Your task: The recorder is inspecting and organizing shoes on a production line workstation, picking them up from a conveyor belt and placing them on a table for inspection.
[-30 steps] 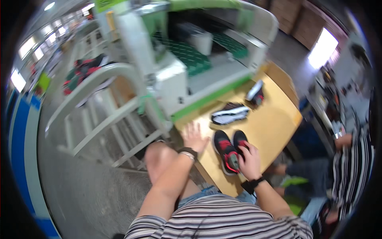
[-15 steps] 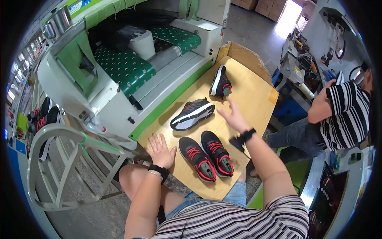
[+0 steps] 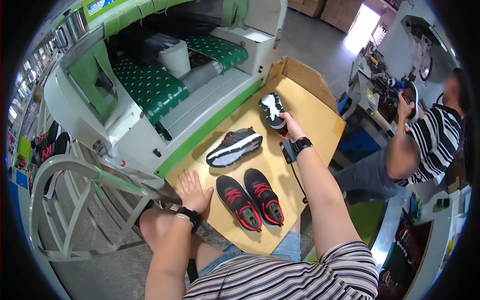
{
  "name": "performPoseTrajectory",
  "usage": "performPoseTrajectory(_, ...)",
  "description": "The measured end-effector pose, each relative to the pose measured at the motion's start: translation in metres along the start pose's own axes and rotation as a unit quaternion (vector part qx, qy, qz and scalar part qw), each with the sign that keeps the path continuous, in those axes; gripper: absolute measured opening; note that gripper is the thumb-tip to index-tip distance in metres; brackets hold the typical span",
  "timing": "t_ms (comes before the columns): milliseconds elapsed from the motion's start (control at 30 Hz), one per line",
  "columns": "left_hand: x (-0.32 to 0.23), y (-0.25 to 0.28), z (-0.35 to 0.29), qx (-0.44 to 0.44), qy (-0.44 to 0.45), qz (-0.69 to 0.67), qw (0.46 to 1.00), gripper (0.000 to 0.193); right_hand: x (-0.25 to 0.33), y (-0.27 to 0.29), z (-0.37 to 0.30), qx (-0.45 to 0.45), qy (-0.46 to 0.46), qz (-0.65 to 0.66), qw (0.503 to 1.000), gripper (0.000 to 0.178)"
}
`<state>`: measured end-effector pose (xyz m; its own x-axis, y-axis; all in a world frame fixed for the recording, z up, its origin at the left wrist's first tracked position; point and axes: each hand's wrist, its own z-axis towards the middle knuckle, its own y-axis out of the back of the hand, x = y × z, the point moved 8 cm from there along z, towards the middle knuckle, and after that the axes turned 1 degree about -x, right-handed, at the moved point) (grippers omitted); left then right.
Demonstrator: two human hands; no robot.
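Observation:
My right hand (image 3: 293,125) grips the heel end of a black sneaker (image 3: 272,109) at the far side of the wooden board (image 3: 320,125); its white and black sole faces up toward me. Flat on the board's left edge, fingers spread, rests my left hand (image 3: 194,192), holding nothing. Between the hands a second sneaker (image 3: 234,147) lies on its side, its white-edged sole turned toward me. Closer to my lap, a pair of black sneakers with red laces stands upright side by side, the left one (image 3: 237,201) and the right one (image 3: 264,196).
Behind the board is a machine with a green perforated belt (image 3: 150,87). A cardboard flap (image 3: 305,80) rises at the board's far edge. On the left stands a grey metal rack (image 3: 75,200) near more shoes (image 3: 50,155). At right, a co-worker (image 3: 435,140) holds a shoe (image 3: 411,97).
My right hand has closed on the far sneaker and tipped it so the sole shows. My left hand has stayed on the board. The co-worker has raised a shoe.

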<state>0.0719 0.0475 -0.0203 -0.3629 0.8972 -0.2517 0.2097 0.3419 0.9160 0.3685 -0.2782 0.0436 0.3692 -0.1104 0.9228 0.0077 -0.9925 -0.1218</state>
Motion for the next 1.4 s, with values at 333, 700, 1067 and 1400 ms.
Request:
performPoseTrajectory(333,-0.159,0.128,-0.075,0.006,-0.252,-0.566,0.785,0.068,0.072,-0.053,-0.288,0.019,0.472,-0.282,0.835,0.105)
performPoseTrajectory(700,-0.093,0.232,0.045,0.056,-0.175,-0.895,0.407,0.080,-0.109,-0.009,-0.320,0.086,0.211,-0.271,0.935,0.078)
performPoseTrajectory(1067,-0.067,0.211,0.034,0.120,-0.166,-0.894,0.399,0.068,0.004,-0.001,-0.268,0.002,0.261,-0.085,0.962,0.063)
performPoseTrajectory(1400,-0.022,0.037,-0.012,-0.036,-0.035,-0.092,0.994,0.088,0.256,-0.211,-0.087,0.012,0.559,-0.228,0.797,0.068)
